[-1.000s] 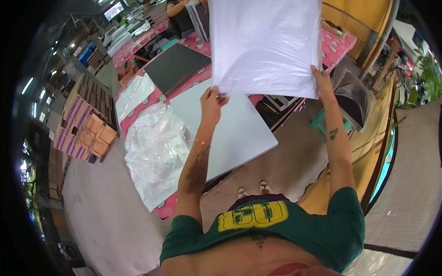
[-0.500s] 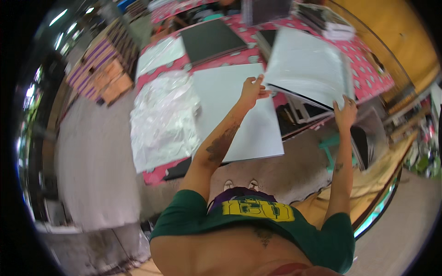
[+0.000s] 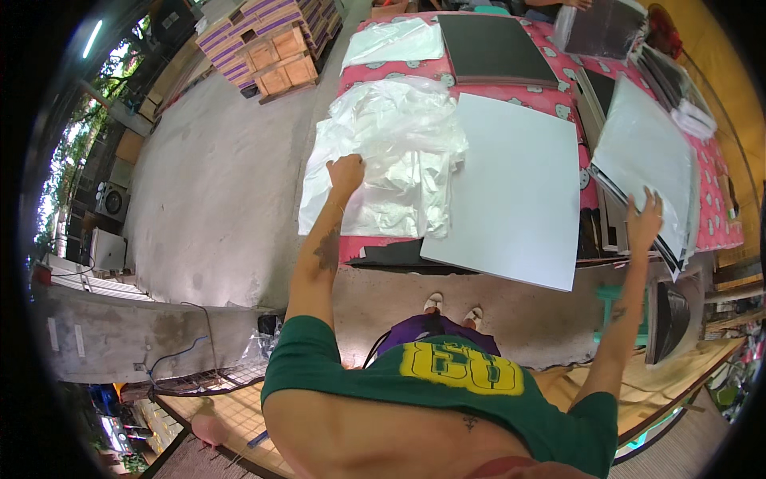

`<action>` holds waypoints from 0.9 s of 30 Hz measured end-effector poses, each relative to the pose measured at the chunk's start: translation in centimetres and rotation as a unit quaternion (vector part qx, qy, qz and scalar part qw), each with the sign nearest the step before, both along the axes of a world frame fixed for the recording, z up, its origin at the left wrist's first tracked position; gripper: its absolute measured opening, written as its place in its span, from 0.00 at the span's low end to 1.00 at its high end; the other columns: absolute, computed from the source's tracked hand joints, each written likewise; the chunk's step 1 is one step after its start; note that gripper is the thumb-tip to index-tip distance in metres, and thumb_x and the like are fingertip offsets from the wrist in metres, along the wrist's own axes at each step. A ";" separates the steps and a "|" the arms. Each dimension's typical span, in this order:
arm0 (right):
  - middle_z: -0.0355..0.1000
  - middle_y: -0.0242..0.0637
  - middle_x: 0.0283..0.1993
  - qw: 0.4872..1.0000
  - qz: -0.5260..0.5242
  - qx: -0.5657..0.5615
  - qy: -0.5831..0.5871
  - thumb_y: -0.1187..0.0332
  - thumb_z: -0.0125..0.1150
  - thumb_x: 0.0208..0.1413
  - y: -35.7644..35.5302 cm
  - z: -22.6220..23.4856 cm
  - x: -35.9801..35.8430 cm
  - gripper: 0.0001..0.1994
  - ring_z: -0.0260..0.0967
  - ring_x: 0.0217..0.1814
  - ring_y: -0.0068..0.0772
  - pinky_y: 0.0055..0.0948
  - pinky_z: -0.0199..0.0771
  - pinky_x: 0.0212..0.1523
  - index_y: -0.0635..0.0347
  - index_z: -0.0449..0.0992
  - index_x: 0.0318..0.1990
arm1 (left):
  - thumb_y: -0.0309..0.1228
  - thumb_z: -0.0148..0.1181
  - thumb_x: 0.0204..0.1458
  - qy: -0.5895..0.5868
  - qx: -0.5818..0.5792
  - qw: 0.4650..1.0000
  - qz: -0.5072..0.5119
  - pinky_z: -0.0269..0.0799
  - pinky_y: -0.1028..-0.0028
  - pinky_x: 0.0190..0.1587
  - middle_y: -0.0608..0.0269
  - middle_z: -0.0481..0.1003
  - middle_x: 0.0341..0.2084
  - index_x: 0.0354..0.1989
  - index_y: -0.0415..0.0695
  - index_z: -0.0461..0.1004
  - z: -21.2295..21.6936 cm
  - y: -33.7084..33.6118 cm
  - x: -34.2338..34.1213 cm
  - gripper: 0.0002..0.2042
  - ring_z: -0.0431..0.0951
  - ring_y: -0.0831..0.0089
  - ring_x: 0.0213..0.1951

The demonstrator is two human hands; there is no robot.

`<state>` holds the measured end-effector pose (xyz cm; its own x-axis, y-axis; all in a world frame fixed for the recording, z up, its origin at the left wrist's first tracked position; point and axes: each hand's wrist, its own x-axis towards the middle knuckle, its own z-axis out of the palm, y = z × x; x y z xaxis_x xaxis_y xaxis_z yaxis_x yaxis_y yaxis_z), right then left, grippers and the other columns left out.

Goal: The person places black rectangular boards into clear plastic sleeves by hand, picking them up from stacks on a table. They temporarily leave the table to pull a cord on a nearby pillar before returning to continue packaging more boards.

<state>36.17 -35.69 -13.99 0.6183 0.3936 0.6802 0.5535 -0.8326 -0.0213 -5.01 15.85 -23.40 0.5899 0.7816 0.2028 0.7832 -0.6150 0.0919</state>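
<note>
My left hand (image 3: 345, 172) is closed at the left part of a pile of clear plastic bags (image 3: 399, 144), its curled fingers at the thin film. To the right of the pile a large white board (image 3: 519, 184) lies flat, its near corner jutting past the table edge. My right hand (image 3: 645, 219) rests with fingers apart on the near end of a stack of plastic-wrapped panels (image 3: 646, 148). The wrapped stack lies at a slant, and dark edges show along its near left side.
A pink patterned cloth covers the table (image 3: 367, 247). At the back lie a dark panel (image 3: 496, 49) and more folded plastic (image 3: 395, 40). Another person's hand (image 3: 578, 4) is by a wrapped dark panel (image 3: 602, 28). Boxes (image 3: 271, 48) stand on the floor far left; a green stool (image 3: 610, 311) is below right.
My left hand has left the wrapped stack and moved left to the plastic bags. The wrapped stack has come down onto the right side of the table, with my right hand still on it.
</note>
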 end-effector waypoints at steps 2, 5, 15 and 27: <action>0.67 0.50 0.55 0.928 0.180 0.186 0.268 0.54 0.55 0.57 7.2 0.2 -8.2 0.25 0.64 0.57 0.43 0.38 0.64 0.55 0.65 0.68 0.53 | 0.42 0.54 0.53 -0.134 -0.023 0.991 0.001 0.69 0.61 0.32 0.53 0.77 0.25 0.27 0.42 0.75 3.6 -3.2 3.1 0.15 0.77 0.54 0.30; 0.61 0.42 0.60 0.479 0.411 0.215 0.745 0.45 0.54 0.55 16.7 -1.8 -21.7 0.35 0.61 0.60 0.38 0.44 0.63 0.56 0.61 0.57 0.62 | 0.37 0.56 0.54 -0.414 -0.217 0.861 -0.200 0.65 0.68 0.28 0.52 0.73 0.21 0.33 0.36 0.72 8.2 -11.6 7.1 0.13 0.69 0.73 0.23; 0.69 0.31 0.36 0.486 0.298 0.532 0.626 0.57 0.55 0.58 15.3 -3.5 -21.7 0.19 0.66 0.34 0.20 0.24 0.70 0.38 0.61 0.68 0.50 | 0.36 0.56 0.56 -0.445 -0.248 0.847 -0.154 0.59 0.73 0.23 0.58 0.64 0.13 0.23 0.37 0.68 12.0 -13.8 5.3 0.15 0.60 0.76 0.18; 0.73 0.36 0.41 0.453 0.240 0.569 0.642 0.60 0.53 0.60 11.7 -1.3 -23.6 0.15 0.73 0.38 0.26 0.30 0.76 0.41 0.62 0.70 0.46 | 0.36 0.57 0.54 -0.438 -0.115 0.860 -0.237 0.64 0.65 0.34 0.53 0.74 0.27 0.30 0.39 0.71 12.6 -20.7 8.4 0.11 0.73 0.60 0.32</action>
